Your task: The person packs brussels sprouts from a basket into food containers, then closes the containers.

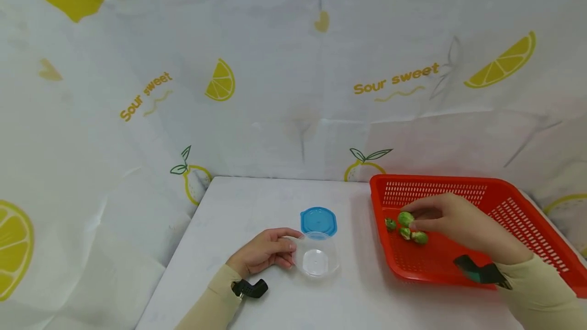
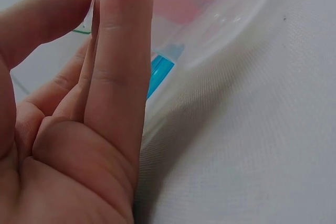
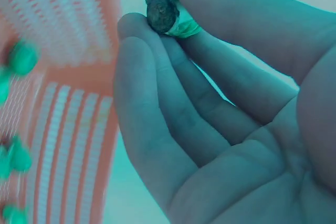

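My right hand [image 1: 451, 218] pinches a Brussels sprout [image 1: 405, 219] between thumb and fingertips, over the left part of a red plastic basket [image 1: 458, 269]. The sprout's brown cut stem [image 3: 161, 14] shows in the right wrist view. Several other sprouts [image 1: 419, 238] lie below it on the basket's floor. On the white table, my left hand [image 1: 268, 249] holds a clear plastic container [image 1: 316, 264] by its left rim, thumb and fingers on its wall. Just behind the container lies a blue lid [image 1: 318, 219], partly seen through the clear wall.
The white table [image 1: 257, 197] runs back to a hanging cloth [image 1: 284, 65] printed with lemons. The basket's slotted walls [image 1: 435, 192] rise around the sprouts, to the right of the container. Both wrists wear dark straps [image 1: 249, 288].
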### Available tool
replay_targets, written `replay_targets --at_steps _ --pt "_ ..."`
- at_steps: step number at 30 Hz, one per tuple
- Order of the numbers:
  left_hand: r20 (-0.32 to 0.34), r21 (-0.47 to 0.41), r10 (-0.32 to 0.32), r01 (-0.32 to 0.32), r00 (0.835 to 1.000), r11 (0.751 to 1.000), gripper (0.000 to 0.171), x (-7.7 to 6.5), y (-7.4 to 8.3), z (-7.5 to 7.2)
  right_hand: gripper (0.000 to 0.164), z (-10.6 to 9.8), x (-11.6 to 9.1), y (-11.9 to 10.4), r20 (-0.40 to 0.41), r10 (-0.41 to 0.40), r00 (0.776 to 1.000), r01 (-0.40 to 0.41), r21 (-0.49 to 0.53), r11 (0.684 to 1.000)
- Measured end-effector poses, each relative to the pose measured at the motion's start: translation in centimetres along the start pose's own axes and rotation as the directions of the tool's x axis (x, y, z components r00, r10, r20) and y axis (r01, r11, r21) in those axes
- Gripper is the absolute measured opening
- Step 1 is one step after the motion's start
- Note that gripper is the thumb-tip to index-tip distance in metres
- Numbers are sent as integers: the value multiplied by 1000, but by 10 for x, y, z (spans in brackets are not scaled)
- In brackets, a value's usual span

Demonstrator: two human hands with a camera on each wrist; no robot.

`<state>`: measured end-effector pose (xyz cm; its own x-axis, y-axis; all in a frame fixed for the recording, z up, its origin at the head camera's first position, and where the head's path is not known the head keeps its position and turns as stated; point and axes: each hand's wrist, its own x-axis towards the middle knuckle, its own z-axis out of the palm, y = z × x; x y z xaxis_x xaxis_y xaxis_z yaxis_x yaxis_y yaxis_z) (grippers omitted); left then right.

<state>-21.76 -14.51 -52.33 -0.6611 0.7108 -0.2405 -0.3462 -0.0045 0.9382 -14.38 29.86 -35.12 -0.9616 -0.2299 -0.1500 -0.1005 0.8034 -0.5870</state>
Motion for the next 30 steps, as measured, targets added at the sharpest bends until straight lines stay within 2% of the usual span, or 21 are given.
replay_targets --at_steps 7,14,21,26,30 --pt "-2 0 -6 6 1000 1000 52 1 0 -2 35 36 13 -45 7 -11 1000 10 126 992" --pt "2 -8 -8 8 1000 1000 52 3 0 -2 33 80 30 -79 15 -50 999 46 185 982" --pt "6 -19 5 -5 1000 1000 47 9 -2 -2 31 120 48 -87 41 -112 993 96 273 957" --pt "33 -30 5 -4 999 1000 47 8 -4 -2 30 137 56 -90 40 -127 991 112 266 957" --pt "21 -31 2 -2 1000 1000 46 4 -4 -4 30 148 64 -92 33 -136 990 121 274 954"
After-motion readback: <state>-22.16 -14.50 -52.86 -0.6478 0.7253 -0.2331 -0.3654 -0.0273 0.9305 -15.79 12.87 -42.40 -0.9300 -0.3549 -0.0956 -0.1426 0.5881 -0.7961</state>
